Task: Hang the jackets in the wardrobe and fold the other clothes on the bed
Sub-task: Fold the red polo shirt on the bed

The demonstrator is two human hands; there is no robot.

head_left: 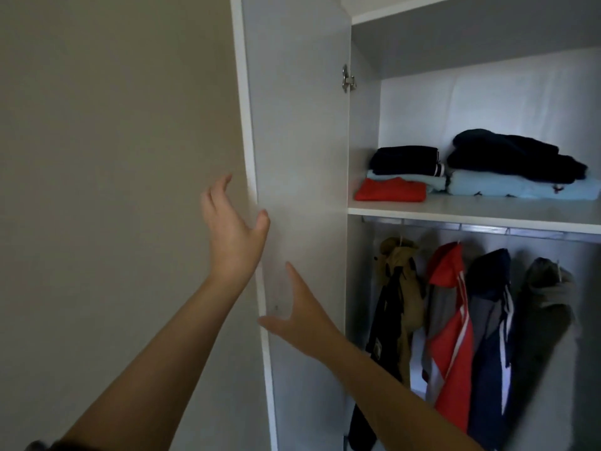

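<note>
Two-handed, hovering at the free edge of the open wardrobe door [299,141].
Straddling that upright edge with left hand [234,232], fingers apart and gripping nothing; holding right hand [302,320] spread flat just below, before the inner face. Noting four jackets [455,320] hanging on the rail [487,227], rightward of both hands, folded clothes [487,180] lying above.
</note>
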